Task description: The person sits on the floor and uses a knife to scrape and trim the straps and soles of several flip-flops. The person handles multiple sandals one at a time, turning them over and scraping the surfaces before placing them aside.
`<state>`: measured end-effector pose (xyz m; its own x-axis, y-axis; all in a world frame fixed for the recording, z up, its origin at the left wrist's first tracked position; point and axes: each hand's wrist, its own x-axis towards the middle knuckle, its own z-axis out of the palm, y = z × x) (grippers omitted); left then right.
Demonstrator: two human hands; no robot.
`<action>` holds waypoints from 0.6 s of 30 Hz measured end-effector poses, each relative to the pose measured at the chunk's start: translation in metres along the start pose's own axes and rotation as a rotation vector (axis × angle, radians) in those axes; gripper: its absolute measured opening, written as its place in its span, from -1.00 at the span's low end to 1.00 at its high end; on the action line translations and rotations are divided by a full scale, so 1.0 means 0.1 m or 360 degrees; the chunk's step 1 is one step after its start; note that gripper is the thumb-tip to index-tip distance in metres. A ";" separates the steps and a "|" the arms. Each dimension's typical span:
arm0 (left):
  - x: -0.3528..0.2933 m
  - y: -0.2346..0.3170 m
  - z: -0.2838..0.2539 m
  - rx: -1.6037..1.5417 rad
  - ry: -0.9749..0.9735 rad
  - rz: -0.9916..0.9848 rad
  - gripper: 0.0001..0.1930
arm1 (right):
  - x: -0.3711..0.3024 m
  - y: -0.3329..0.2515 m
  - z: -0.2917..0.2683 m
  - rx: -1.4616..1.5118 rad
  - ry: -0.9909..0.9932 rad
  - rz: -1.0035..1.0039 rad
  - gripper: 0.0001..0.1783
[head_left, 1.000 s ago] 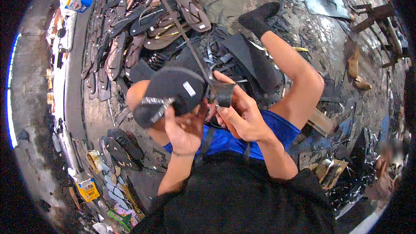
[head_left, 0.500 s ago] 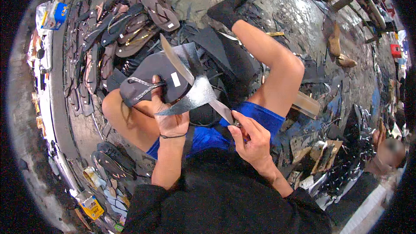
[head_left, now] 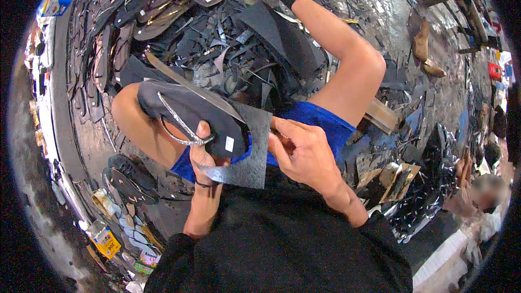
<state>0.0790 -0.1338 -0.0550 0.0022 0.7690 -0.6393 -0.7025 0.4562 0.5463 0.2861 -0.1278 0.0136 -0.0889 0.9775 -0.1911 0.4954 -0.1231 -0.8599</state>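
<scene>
My left hand [head_left: 203, 154] is closed on a dark flip-flop [head_left: 203, 111], its thumb up by the glittery silver strap. A white label [head_left: 230, 144] is stuck on the heel end. Black sheet material [head_left: 255, 135] extends past the sole at the heel. A narrow, partly cut strip [head_left: 187, 84] stands off along the sole's far side. My right hand [head_left: 304, 149] is closed at the sheet's right edge, around the handle of a knife; the blade is hidden behind the sheet.
Black offcuts [head_left: 217, 49] are heaped beyond my hands. Several finished flip-flops [head_left: 157, 8] lie at the far left. A wooden shoe last [head_left: 420, 43] and a dark stand [head_left: 461, 5] are at the right. Another person [head_left: 469, 201] shows at the right edge.
The flip-flop has come closer and turned, with the sheet now reaching right behind its heel. My right hand has moved up, and the knife blade, visible before, is now hidden.
</scene>
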 end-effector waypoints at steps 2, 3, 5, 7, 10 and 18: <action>-0.04 -0.04 -0.01 0.0023 -0.0003 0.0081 -0.46 | 0.06 -0.02 0.08 0.0048 -0.0064 -0.0039 -0.69; -0.07 -0.04 -0.02 0.0045 -0.0007 0.0110 -0.47 | 0.11 0.01 0.14 0.0050 -0.0015 -0.0153 -0.68; -0.20 -0.04 -0.12 -0.0066 0.0039 -0.0007 -0.52 | 0.28 0.20 0.32 0.0134 0.0001 -0.0235 -0.67; -0.31 -0.01 -0.33 0.0191 -0.0076 0.0094 -0.53 | 0.51 0.33 0.46 0.0381 0.0055 -0.0061 -0.66; -0.31 0.11 -0.65 0.0542 -0.0249 -0.0005 -0.49 | 0.77 0.30 0.41 0.0622 0.0046 0.0188 -0.65; 0.13 0.90 0.06 0.0647 -0.0533 0.0587 -0.61 | 0.76 -0.11 0.52 0.0570 -0.0275 -0.0316 -0.48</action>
<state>0.0202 -0.0799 -0.0112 0.0804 0.9760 -0.2022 -0.3736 0.2176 0.9017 0.2291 -0.0610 -0.0164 -0.3103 0.9490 -0.0556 0.1264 -0.0168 -0.9918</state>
